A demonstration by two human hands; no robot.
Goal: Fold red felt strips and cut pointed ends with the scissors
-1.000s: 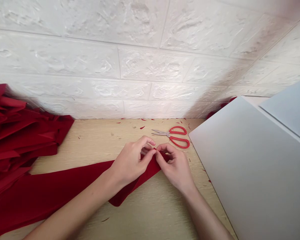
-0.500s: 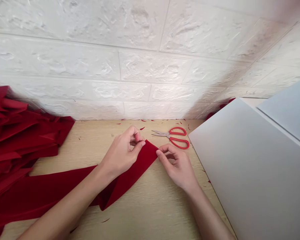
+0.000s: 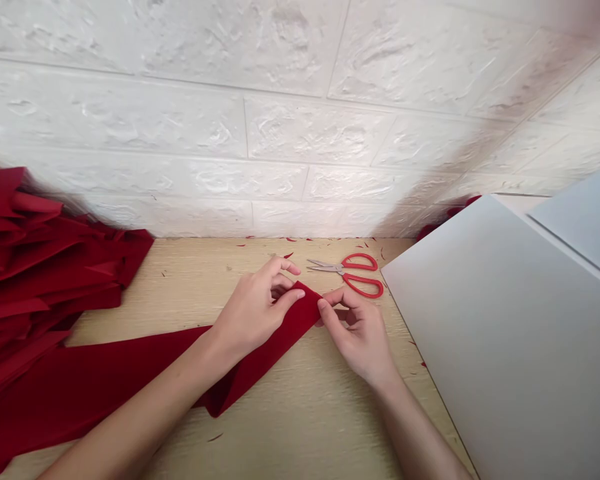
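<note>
A long strip of dark red velvety fabric (image 3: 275,343) runs from the left edge and folds back on itself near the middle, its end raised between my hands. My left hand (image 3: 257,303) holds the left corner of that end, thumb on the front and fingers partly hidden behind; its index finger is lifted off the cloth. The right corner is pinched between thumb and index finger of my right hand (image 3: 357,330). Just beyond the right hand lie scissors with red handles (image 3: 363,285), blades slightly apart and pointing left.
A large heap of folded red fabric (image 3: 45,267) fills the left side. On the right stands a white box-like panel (image 3: 505,333). Small red scraps (image 3: 289,256) lie on the wooden tabletop (image 3: 300,427) along the white brick-patterned wall (image 3: 280,127).
My left index finger has opened away from the thumb and straightened. The right hand keeps its pinch at the corner. The whole view has shifted slightly.
</note>
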